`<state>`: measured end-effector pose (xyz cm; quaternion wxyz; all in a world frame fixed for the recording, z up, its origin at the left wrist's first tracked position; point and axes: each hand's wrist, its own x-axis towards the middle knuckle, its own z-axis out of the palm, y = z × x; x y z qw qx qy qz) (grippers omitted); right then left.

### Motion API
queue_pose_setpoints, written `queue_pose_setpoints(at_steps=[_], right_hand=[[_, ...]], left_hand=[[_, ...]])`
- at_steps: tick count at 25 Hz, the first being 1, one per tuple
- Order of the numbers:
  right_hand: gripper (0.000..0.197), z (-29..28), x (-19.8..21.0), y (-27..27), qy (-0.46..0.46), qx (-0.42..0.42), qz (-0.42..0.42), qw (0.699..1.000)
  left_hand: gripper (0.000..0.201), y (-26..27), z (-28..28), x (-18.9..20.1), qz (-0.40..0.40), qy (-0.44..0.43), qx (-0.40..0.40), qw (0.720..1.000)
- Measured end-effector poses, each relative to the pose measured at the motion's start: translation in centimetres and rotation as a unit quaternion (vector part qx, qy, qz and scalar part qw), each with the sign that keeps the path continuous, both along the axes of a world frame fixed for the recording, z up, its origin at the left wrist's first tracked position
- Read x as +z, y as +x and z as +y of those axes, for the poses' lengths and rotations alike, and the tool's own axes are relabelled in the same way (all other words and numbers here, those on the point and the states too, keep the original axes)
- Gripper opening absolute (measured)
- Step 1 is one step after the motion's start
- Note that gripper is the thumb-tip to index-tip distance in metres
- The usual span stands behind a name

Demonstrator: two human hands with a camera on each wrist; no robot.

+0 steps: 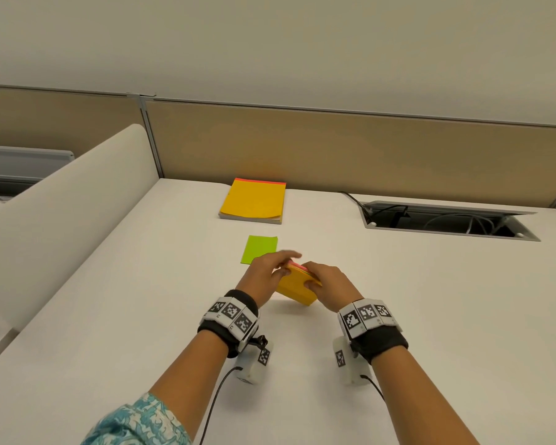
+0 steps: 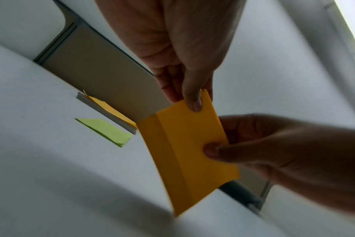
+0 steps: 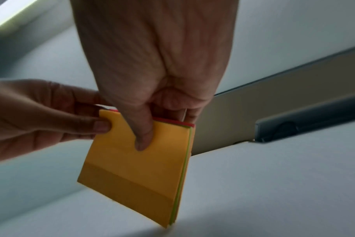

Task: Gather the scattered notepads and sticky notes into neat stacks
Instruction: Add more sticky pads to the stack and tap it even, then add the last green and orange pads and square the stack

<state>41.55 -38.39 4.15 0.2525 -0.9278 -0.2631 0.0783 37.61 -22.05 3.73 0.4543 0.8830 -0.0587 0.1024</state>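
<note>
Both hands pinch one orange sticky-note pad point(image 1: 297, 289) mid-frame, tilted on edge above the tabletop point(image 1: 398, 300): left hand point(image 1: 264, 274) at its far corner, right hand point(image 1: 326, 279) on the right side. Green sticky note point(image 1: 260, 249) lies flat just beyond, nearer the left hand. Yellow notepad point(image 1: 253, 202) sits farther up by the partition. Pad's top face is hidden.
</note>
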Motion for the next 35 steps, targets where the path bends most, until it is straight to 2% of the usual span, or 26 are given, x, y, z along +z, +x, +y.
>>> queue_pose_setpoints(at_steps=[3, 5, 7, 9, 12, 15, 18, 21, 24, 26, 28, 30, 32, 35], right_hand=[[0.034, 0.0, 0.2, -0.1, 0.129, -0.060, 0.086, 0.986], [0.040, -0.1, 0.0, -0.1, 0.247, -0.088, 0.170, 0.950], [0.043, -0.1, -0.4, -0.3, 0.330, -0.098, 0.236, 0.909], [0.045, 0.1, -0.9, -0.4, 0.333, -0.097, 0.250, 0.904], [0.044, 0.1, -1.7, -0.2, 0.277, -0.087, 0.214, 0.933], [0.041, -0.2, -2.8, -0.2, 0.173, -0.072, 0.180, 0.966], [0.042, -0.2, -3.4, -0.3, 0.116, -0.081, 0.165, 0.976], [0.043, 0.0, -3.4, -0.1, 0.170, -0.110, 0.171, 0.964], [0.050, 0.0, -3.6, 0.3, 0.258, -0.170, 0.235, 0.922], [0.053, -0.2, -3.9, 0.9, 0.276, -0.217, 0.247, 0.903], [0.053, -0.7, -4.3, 1.5, 0.245, -0.258, 0.232, 0.905], [0.051, -1.2, -4.4, 1.8, 0.186, -0.281, 0.216, 0.916], [0.049, -1.5, -4.5, 1.9, 0.163, -0.289, 0.217, 0.918], [0.048, -1.4, -4.6, 2.1, 0.163, -0.288, 0.230, 0.915]], left_hand=[[0.043, -0.1, -0.2, 0.8, -0.009, -0.088, 0.056, 0.994], [0.047, 0.0, -0.1, 0.3, 0.046, -0.129, 0.057, 0.989], [0.043, 0.0, -0.2, -0.5, 0.105, -0.160, 0.042, 0.981], [0.036, 0.0, -0.3, -1.0, 0.107, -0.170, 0.042, 0.979], [0.031, -0.1, -0.2, -1.8, 0.098, -0.132, 0.045, 0.985], [0.031, -0.4, 0.1, -3.2, 0.137, -0.075, 0.031, 0.987], [0.034, -0.7, -0.1, -3.4, 0.147, -0.042, 0.044, 0.987], [0.035, 0.0, -0.2, -3.2, 0.148, -0.062, 0.062, 0.985], [0.044, 1.2, -0.3, -3.0, 0.187, -0.121, 0.081, 0.972], [0.042, 2.2, -0.1, -2.8, 0.192, -0.131, 0.119, 0.965], [0.039, 3.4, 0.7, -2.8, 0.178, -0.044, 0.177, 0.967], [0.040, 4.3, 1.6, -2.9, 0.189, 0.123, 0.204, 0.953], [0.045, 5.3, 2.4, -3.2, 0.229, 0.229, 0.186, 0.928], [0.047, 6.3, 3.3, -3.5, 0.298, 0.300, 0.139, 0.895]])
